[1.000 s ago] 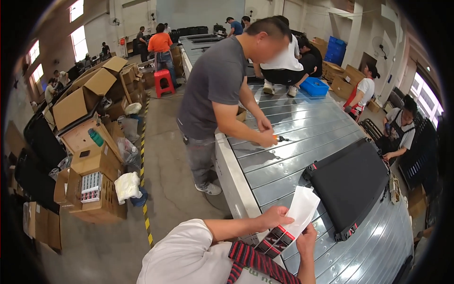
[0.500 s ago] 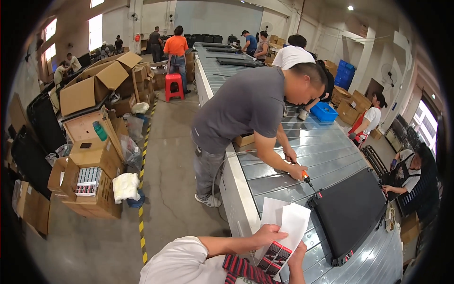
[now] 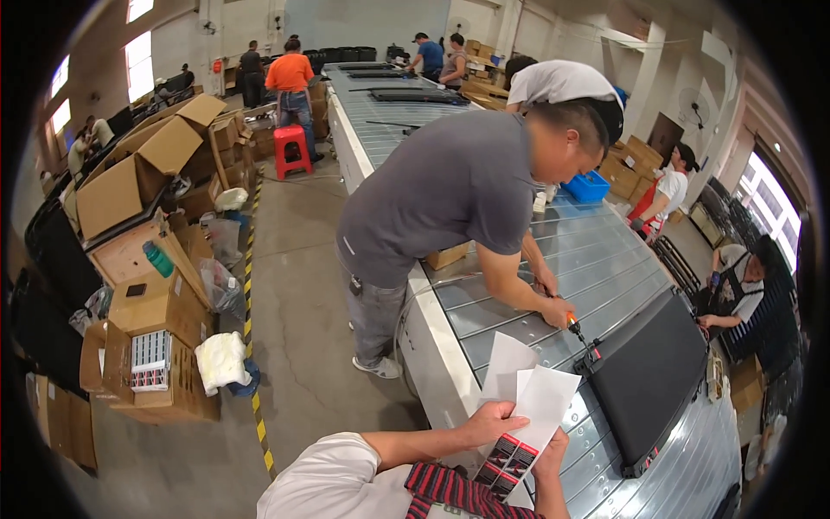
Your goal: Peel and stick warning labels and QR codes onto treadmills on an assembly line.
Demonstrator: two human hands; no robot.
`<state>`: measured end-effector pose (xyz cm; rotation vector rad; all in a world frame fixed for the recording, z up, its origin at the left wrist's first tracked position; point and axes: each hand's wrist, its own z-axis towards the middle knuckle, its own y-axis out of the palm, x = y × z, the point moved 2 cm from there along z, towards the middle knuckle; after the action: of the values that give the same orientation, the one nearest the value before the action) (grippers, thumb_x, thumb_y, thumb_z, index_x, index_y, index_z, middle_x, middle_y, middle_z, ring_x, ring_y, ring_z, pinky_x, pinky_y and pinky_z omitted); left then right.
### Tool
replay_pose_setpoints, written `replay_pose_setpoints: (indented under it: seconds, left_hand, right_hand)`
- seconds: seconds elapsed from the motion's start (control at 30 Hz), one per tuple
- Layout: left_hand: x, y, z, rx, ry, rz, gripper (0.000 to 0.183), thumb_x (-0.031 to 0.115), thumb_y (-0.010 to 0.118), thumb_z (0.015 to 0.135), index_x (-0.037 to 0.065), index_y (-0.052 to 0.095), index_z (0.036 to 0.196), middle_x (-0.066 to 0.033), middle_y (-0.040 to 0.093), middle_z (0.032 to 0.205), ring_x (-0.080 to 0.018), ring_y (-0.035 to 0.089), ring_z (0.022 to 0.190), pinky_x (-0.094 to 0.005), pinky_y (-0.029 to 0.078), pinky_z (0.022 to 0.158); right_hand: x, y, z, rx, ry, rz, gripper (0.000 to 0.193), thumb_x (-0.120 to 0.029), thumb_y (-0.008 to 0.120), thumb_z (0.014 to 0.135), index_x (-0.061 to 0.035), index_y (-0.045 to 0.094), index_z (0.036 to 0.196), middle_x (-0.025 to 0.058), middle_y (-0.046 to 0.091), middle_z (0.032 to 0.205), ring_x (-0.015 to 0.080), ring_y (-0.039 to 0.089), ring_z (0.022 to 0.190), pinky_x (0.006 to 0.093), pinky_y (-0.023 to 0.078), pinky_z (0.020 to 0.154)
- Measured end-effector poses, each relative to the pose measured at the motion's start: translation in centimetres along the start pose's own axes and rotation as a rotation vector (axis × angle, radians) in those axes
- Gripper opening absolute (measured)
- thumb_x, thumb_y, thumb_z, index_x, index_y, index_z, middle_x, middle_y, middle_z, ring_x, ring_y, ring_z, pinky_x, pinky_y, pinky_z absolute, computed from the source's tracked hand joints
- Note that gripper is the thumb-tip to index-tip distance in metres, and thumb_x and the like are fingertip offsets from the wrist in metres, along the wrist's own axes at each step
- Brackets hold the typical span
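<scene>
My left hand (image 3: 493, 424) pinches several white paper sheets (image 3: 550, 400), which fan out upward. Below the thumb, a sheet of black and red printed labels (image 3: 508, 463) lies with the papers. On the far side of the bundle, my right hand (image 3: 552, 457) grips the sheets along their right edge. Just past the papers, a black flat panel (image 3: 650, 372) rests on the metal roller table (image 3: 484, 294). A co-worker in a grey shirt (image 3: 450, 190) leans over it, holding an orange and black power screwdriver (image 3: 574, 323) to the panel's near corner bracket.
An open carton (image 3: 173, 381) with a stack of labels stands on the left floor beside larger boxes. Yellow-black tape (image 3: 259, 424) marks the floor. A red stool (image 3: 291, 151) and blue bin (image 3: 586, 187) stand farther off. Other people work around the table.
The view has shifted slightly, and the papers in my hands have spread and tilted to the right. The co-worker bends lower, with the screwdriver still at the panel's corner.
</scene>
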<state>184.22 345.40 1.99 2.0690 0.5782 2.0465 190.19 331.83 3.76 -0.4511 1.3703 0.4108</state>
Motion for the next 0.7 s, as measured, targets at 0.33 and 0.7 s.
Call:
replay_pose_setpoints:
  seconds: [0.33, 0.7]
  left_hand:
    - [-0.7, 1.7, 2.0, 0.028, -0.012, -0.171, 0.023, 0.012, 0.058, 0.079, -0.004, 0.054, 0.095, -0.0066, 0.06, 0.085, -0.0086, 0.055, 0.073, -0.0225, 0.045, 0.066]
    - [-2.5, 3.1, 6.1, 0.176, 0.081, 0.078, 0.021, 0.001, 0.057, 0.076, -0.003, 0.048, 0.095, -0.009, 0.06, 0.087, -0.0118, 0.058, 0.076, -0.0243, 0.047, 0.067]
  right_hand:
    - [0.4, -2.7, 0.1, 0.22, 0.062, -0.035, 0.012, -0.007, 0.053, 0.082, 0.0033, 0.057, 0.084, 0.0038, 0.059, 0.077, 0.0089, 0.053, 0.067, 0.0228, 0.044, 0.061]
    - [1.8, -10.0, -0.7, 0.476, 0.046, 0.223, 0.015, -0.018, 0.05, 0.086, -0.0041, 0.053, 0.081, 0.0002, 0.053, 0.07, 0.008, 0.048, 0.06, 0.0226, 0.041, 0.055]
